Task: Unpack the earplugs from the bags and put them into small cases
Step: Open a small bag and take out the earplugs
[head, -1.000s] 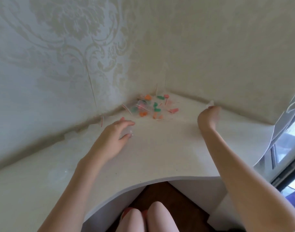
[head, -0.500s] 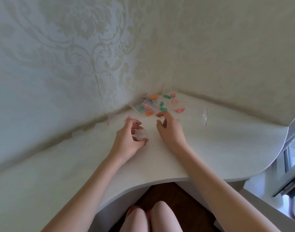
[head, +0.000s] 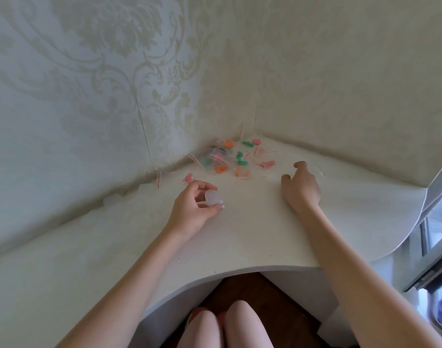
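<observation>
A small clear case (head: 211,198) is pinched in the left hand (head: 193,209) on the near table (head: 240,237), while the right hand (head: 301,185), loosely spread, has been moved right, away from the bagged earplugs (head: 236,159) in the far corner, so filling is judged paused.

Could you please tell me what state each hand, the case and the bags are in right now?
left hand: holds the small clear case.
small clear case: held just above the desk; open or closed, cannot tell.
right hand: empty, fingers relaxed.
bags of earplugs: piled in the corner, unopened or not, unclear.
</observation>
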Demonstrator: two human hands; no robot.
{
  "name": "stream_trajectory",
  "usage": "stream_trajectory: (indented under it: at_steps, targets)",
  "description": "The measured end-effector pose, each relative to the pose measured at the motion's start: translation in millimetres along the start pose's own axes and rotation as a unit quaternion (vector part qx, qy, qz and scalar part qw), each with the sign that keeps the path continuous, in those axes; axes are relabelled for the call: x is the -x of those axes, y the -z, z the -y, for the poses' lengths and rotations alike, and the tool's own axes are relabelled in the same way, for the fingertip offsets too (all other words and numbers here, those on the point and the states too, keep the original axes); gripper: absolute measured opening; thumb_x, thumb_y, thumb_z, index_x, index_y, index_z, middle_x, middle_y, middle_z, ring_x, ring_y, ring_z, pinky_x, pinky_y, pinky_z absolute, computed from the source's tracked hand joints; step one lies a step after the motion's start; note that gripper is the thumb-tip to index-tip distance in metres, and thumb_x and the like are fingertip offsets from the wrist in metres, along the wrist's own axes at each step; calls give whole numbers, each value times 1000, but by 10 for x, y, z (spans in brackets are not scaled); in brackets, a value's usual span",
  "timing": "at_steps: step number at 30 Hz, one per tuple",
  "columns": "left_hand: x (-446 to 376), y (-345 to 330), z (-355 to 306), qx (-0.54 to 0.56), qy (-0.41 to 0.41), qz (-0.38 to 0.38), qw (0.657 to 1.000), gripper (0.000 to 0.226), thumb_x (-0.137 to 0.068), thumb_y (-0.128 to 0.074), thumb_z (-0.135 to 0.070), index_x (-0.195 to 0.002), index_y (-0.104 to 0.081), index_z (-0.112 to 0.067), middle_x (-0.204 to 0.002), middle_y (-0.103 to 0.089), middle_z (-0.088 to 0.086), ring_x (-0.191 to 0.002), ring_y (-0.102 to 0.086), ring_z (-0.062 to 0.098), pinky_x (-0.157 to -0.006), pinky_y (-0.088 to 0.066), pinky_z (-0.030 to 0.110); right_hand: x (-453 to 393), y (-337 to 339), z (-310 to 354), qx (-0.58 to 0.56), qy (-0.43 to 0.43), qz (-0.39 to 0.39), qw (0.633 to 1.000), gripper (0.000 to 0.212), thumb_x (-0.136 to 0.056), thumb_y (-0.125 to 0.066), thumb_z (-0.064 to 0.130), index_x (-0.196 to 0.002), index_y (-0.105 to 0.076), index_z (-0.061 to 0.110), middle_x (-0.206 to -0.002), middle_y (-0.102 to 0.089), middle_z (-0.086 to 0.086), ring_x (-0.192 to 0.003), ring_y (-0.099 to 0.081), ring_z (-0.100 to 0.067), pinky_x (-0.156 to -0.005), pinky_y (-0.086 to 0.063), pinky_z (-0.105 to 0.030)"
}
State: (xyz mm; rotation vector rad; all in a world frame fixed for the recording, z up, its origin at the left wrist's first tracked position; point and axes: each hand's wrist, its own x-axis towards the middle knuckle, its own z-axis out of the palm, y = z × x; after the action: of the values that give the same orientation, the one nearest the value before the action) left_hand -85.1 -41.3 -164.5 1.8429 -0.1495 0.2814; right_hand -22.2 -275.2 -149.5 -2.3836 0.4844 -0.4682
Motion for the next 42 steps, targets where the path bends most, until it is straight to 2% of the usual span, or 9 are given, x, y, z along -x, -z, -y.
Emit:
stream_trajectory:
  at_steps: [4, 6, 9, 12, 17, 20, 23, 27, 42]
  targets:
    - [-33, -6, 26, 51, 21, 2, 998, 36, -80, -71, 0, -114, -62, -4, -104, -64, 3, -72, -43, -36, -70, -41, 1, 244, -83, 254, -216, 111, 57, 968, 13, -93, -54, 22, -92, -67, 22, -77, -64, 5, -54, -48, -7, -48, -31, -23]
    - [-50, 8, 27, 92, 34, 11, 995, 32, -84, -68, -4, -115, -65, -12, -121, -53, -11, -101, -41, -31, -84, -43, 9, 429, -104, 388, -293, 190, 153, 924, 14, -92, -60, 17, -86, -71, 23, -65, -60, 17, -43, -34, -3, -47, -25, -19]
    - [-51, 40, -22, 237, 78, 17, 968, 20, -89, -61, -3, -90, -74, -18, -146, -31, -8, -141, -25, 6, -91, -50, 25, 618, -157, 438, -308, 260, 291, 868, 17, -91, -63, 21, -106, -72, 22, -46, -31, 14, -47, -20, -7, -47, -18, -20]
    - [-53, 70, -36, 331, 97, 22, 938, 22, -89, -56, 3, -78, -73, -5, -135, -41, -10, -139, -32, 13, -79, -55, 23, 641, -181, 411, -294, 294, 297, 860, 25, -88, -66, 25, -112, -70, 28, -54, -25, 6, -52, -20, -9, -50, -18, -21]
    - [-20, 36, -25, 303, 117, 74, 943, 25, -89, -58, 2, -113, -58, -6, -105, -68, -7, -104, -62, 18, -81, -54, 24, 715, -195, 389, -250, 294, 256, 886, 27, -80, -73, 37, -107, -69, 37, -50, -30, 8, -51, -24, -8, -56, -21, -26]
    - [-38, 65, 9, 178, 77, 9, 981, 39, -78, -76, -9, -112, -59, -13, -124, -61, -16, -100, -66, 9, -82, -52, 21, 725, -154, 407, -271, 276, 288, 876, 27, -89, -66, 29, -116, -67, 31, -51, -28, 4, -51, -23, -10, -52, -21, -23]
    - [-1, 55, -29, 9, -18, -36, 999, 38, -71, -79, 1, -102, -61, -13, -99, -58, -29, -94, -65, 1, -77, -53, 18, 682, -167, 430, -315, 217, 293, 876, 20, -93, -60, 22, -110, -68, 20, -47, -35, 10, -48, -32, -7, -47, -27, -16]
    - [75, -10, -42, -52, -119, -11, 992, 33, -70, -78, 5, -92, -62, -15, -98, -64, -8, -98, -58, -11, -69, -56, 18, 709, -211, 450, -252, 199, 283, 904, 23, -89, -63, 39, -89, -68, 16, -39, -40, 15, -39, -30, -4, -44, -23, -18]
    - [107, 5, -104, 18, -72, -32, 997, 33, -70, -74, 11, -95, -61, -8, -105, -58, -12, -101, -64, 5, -71, -52, 13, 682, -175, 490, -261, 131, 280, 914, 17, -87, -60, 17, -86, -74, 7, -51, -40, 4, -43, -31, -5, -45, -26, -19]
